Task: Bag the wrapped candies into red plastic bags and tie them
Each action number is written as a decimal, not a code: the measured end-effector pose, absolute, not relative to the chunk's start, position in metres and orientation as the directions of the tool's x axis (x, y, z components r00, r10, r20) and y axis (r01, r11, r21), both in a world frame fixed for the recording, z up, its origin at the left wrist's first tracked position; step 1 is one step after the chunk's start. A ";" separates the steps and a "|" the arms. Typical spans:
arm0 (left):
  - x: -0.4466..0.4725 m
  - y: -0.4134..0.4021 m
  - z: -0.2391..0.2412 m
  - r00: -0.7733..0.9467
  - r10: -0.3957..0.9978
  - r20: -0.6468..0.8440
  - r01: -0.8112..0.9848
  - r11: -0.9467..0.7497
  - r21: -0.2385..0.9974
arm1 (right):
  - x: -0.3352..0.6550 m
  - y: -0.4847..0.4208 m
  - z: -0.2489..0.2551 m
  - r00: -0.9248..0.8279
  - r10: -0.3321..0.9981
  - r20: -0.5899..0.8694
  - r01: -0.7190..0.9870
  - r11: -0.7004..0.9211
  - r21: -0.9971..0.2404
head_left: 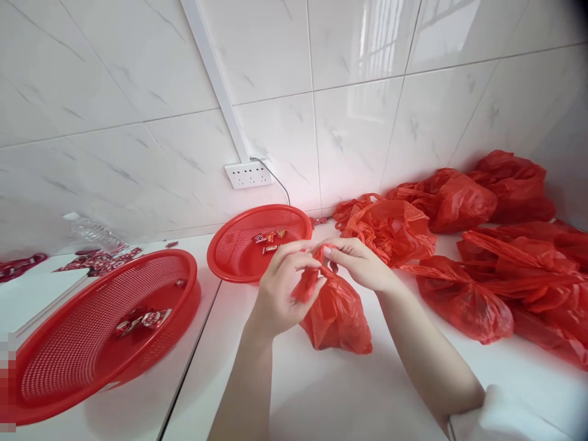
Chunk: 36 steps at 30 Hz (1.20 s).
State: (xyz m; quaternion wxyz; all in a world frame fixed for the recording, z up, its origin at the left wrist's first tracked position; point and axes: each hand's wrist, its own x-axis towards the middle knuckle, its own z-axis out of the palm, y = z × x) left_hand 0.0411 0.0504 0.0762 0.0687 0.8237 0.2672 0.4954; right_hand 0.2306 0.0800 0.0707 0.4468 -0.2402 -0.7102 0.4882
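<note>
Bag [337, 315] first: in the head view, where do we see it?

We see it on the white table [321, 392], right in front of us, between the big basket [64, 358] and the other bags [463, 306]. Its fat part is down, and its top is up in our fingers.

How are our hands?

Our left hand [275, 291] and our right hand [361, 263] are close together. Both are closed on the top of the bag. We can't tell if there is a knot, because our fingers hide that spot.

So how much is done?

A good lot, we think. The other bags lie in a heap on our right, and many look plump. One in front looks pulled tight at its neck. We can't count them all, since they lie on each other.

And what is left?

The top of our bag, it seems. Also, a few wrapped bits [271, 236] lie in the back basket [234, 252], and some more lie in the big basket. Those look loose, so we guess they are not bagged yet.
</note>
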 end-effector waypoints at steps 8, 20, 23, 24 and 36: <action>0.027 0.051 0.076 0.492 0.723 0.485 0.440 -0.687 0.578 | 0.236 0.079 0.071 -0.305 0.872 0.383 -0.080 0.378 -0.923; 0.045 0.056 0.066 0.381 0.870 0.314 0.566 -0.488 0.664 | 0.238 0.087 0.071 -0.199 0.962 0.187 -0.154 0.158 -0.975; 0.032 0.054 0.071 0.371 0.870 0.325 0.588 -0.491 0.643 | 0.245 0.088 0.073 -0.178 0.965 0.194 -0.226 0.152 -0.962; 0.029 0.054 0.072 0.398 0.854 0.335 0.596 -0.518 0.614 | 0.248 0.087 0.074 -0.208 0.958 0.197 -0.281 0.135 -0.950; -0.025 0.062 0.083 0.284 0.908 0.308 0.706 -0.415 0.573 | 0.313 0.086 0.075 0.125 0.970 0.208 0.047 0.204 -0.978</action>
